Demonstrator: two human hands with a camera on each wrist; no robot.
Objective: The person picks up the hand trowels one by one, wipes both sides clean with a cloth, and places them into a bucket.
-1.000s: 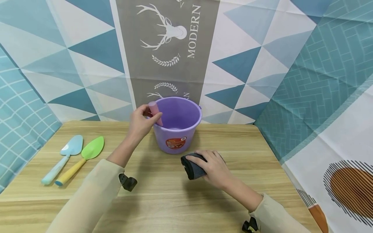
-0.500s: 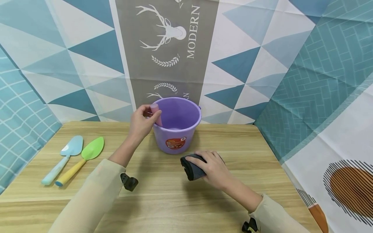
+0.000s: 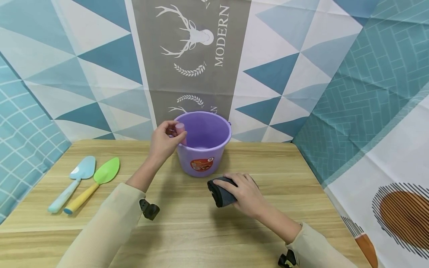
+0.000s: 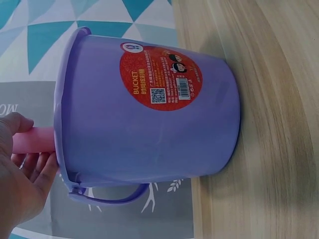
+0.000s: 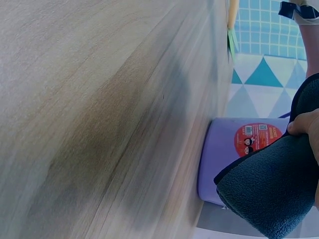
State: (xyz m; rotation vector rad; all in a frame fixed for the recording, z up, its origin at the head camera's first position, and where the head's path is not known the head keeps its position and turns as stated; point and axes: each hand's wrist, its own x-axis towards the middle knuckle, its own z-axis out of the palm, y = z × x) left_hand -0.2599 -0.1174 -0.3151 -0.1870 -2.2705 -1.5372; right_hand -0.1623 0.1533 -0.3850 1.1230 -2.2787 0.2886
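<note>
A purple bucket (image 3: 185, 158) stands upright on the table against the patterned backdrop. At its left rim, my left hand (image 3: 162, 143) pinches a pink, round-ended handle (image 3: 181, 129) between thumb and fingers. Whatever lies at the handle's lower end is hidden inside the bucket; the left wrist view shows only the pink top (image 4: 36, 140) above the rim. In front of the bucket and to its right, my right hand (image 3: 247, 195) grips a folded dark grey cloth (image 3: 222, 192) with black edging. The right wrist view shows this cloth (image 5: 271, 184) held off the table, with the bucket (image 5: 214, 154) beyond.
Two toy-like trowels lie side by side on the left of the table: a light blue trowel (image 3: 82, 169) and a green trowel (image 3: 106, 171) with a yellow handle. The wooden table (image 3: 187, 230) ends at hanging cloths on the back and sides.
The pink handle has sunk a little and come more upright, its top shifting right and down. My left hand has edged slightly right with it. The right hand and cloth have barely moved.
</note>
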